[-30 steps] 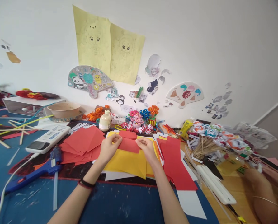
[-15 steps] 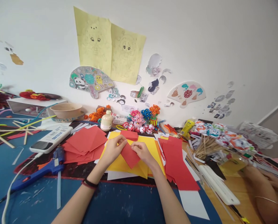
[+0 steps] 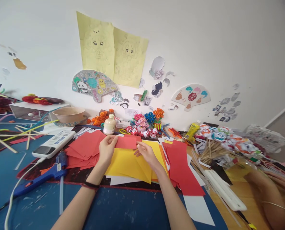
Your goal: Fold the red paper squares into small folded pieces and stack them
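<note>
Left hand (image 3: pixel 107 148): pinches small red paper rectangle (image 3: pixel 126 142)
Right hand (image 3: pixel 146 152): at its right end, grip unclear
Rectangle: above yellow paper sheets (image 3: pixel 125 163)
Progress: one piece apparently underway; loose red paper sheets (image 3: pixel 86 145) probably left

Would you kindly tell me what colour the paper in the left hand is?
The paper is red, shown best in the head view.

Red paper (image 3: pixel 126 142) partly hidden by left hand (image 3: pixel 106 149), co-worker's arm (image 3: pixel 273 204) blurred
</note>
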Action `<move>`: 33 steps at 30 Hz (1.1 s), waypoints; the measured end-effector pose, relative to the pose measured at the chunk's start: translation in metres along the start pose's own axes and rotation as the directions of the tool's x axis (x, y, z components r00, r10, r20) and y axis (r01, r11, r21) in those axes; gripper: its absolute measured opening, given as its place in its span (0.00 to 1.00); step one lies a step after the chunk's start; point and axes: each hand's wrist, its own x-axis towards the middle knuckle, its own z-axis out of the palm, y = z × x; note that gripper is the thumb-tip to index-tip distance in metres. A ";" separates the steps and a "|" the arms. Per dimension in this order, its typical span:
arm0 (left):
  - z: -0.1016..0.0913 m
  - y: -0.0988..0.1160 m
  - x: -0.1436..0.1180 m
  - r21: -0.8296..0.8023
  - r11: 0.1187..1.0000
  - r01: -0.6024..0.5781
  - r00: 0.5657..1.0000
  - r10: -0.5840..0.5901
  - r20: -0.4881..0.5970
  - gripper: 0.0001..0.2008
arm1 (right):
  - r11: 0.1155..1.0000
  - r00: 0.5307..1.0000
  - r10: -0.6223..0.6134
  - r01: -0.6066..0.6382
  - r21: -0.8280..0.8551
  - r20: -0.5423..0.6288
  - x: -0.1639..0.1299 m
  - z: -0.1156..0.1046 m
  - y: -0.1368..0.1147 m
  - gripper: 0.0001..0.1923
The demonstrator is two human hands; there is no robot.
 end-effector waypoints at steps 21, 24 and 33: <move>0.025 0.024 -0.039 0.265 0.908 -0.324 0.797 0.111 0.593 0.09 | 0.903 0.981 -0.193 0.164 -0.398 -0.033 -0.001 0.007 -0.002 0.23; 0.024 0.030 -0.041 0.216 0.926 -0.308 0.761 0.104 0.640 0.07 | 0.910 0.960 -0.218 0.134 -0.392 -0.178 0.000 -0.005 -0.004 0.23; 0.017 0.033 -0.039 0.211 0.943 -0.257 0.719 0.040 0.694 0.07 | 0.913 0.916 -0.213 0.063 -0.404 -0.340 0.000 -0.028 -0.007 0.21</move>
